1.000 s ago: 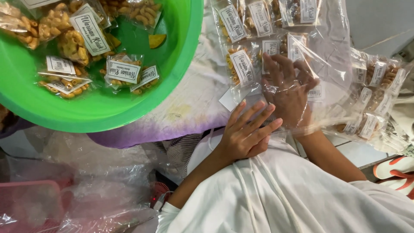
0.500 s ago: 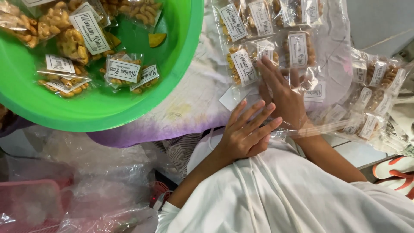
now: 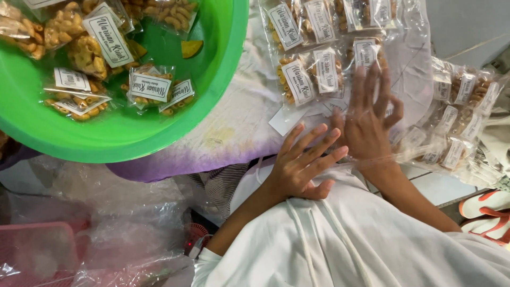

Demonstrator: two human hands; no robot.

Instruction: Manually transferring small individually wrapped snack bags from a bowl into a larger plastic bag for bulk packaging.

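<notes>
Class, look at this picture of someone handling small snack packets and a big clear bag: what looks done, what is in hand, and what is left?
Done: two rows of labelled snack packets already lie inside the large clear bag. In hand: the right hand is pushed into the bag below them, fingers spread, while the left hand lies flat at its mouth. Left: more packets sit loose in the green basin.

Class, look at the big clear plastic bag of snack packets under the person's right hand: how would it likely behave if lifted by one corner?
The clear bag would probably sag and fold, since its thin film is wrinkled. The snack packets inside look loose, so they would likely slide toward the low end. The glossy film may feel slippery under the right hand.
</notes>
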